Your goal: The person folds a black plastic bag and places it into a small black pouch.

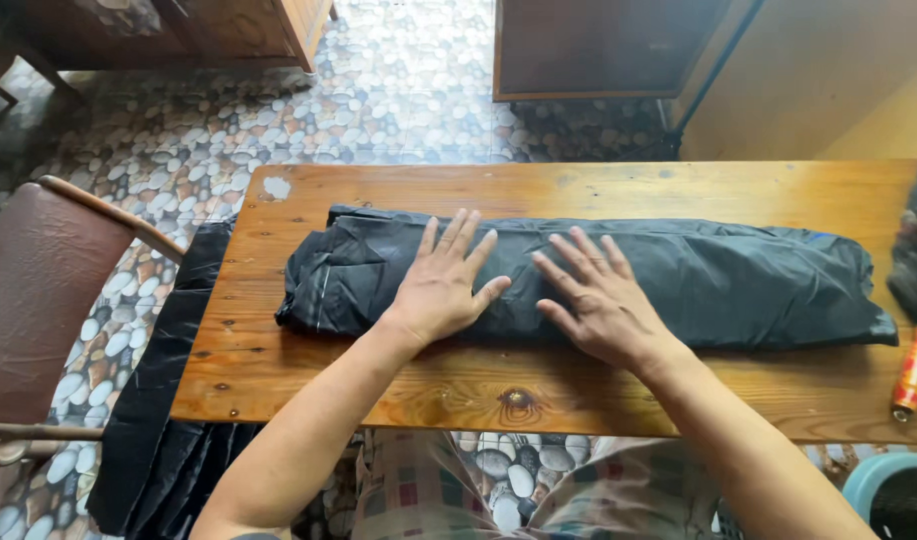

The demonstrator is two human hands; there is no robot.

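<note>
Premises appear domestic: pebble-patterned tile floor [398,80], plain wooden table [538,385], worn brown padded chair [38,290], wooden cabinets [598,45] standing against the wall.

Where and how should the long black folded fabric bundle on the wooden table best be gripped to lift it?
Probably with two hands from the near edge, under the long black folded fabric bundle about a third in from each end: it is long, limp and would sag if held at one point.

Folded fabric bundle [598,275]: black, faint sheen. Worktop [478,385] under it: orange-brown wood, dark knot. Spool [916,368] right of bundle: orange-red, yellow bands. Floor [398,90] beyond bundle: multicolour pebble pattern. Chair [38,300] left of bundle: brown, worn.
</note>
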